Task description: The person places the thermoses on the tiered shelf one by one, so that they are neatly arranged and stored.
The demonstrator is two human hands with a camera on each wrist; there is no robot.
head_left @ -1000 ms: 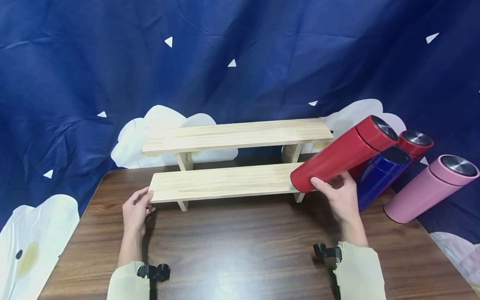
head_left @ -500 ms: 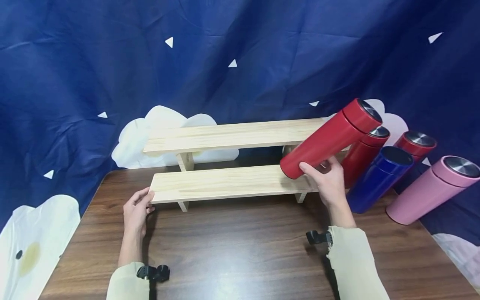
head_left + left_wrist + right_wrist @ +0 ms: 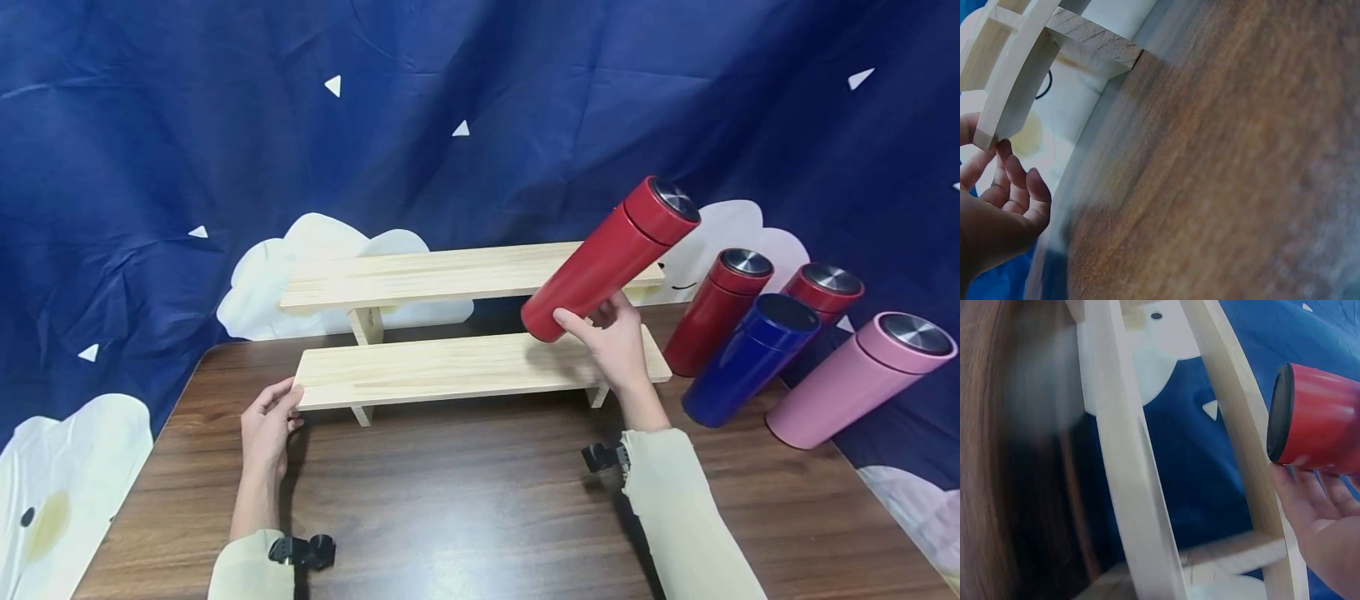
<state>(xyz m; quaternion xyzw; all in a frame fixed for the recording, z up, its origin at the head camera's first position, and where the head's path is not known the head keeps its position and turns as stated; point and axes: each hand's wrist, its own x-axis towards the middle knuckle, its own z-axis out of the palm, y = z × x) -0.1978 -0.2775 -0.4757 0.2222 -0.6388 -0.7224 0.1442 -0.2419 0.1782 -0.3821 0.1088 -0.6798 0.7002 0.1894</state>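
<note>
My right hand (image 3: 617, 340) grips a red thermos bottle (image 3: 600, 262) near its base. The bottle tilts, steel-topped lid up and to the right, and in the head view it overlaps the right part of a two-tier wooden shelf (image 3: 450, 367). Its dark base (image 3: 1280, 414) shows in the right wrist view, with fingers along the underside. At the lower board's left end, my left hand (image 3: 264, 425) pinches the corner. The left wrist view has the thumb on one side of that board (image 3: 1019, 87) and fingertips on the other.
On the table's right side stand another red bottle (image 3: 716, 317), a blue bottle (image 3: 750, 358), a further red bottle (image 3: 825, 287) partly hidden, and a pink bottle (image 3: 855, 383). A blue curtain (image 3: 450, 67) hangs behind the brown wooden table (image 3: 465, 500).
My right hand has carried the red bottle left and upward, from in front of the other bottles to over the shelf's right part. My left hand stays at the board's corner.
</note>
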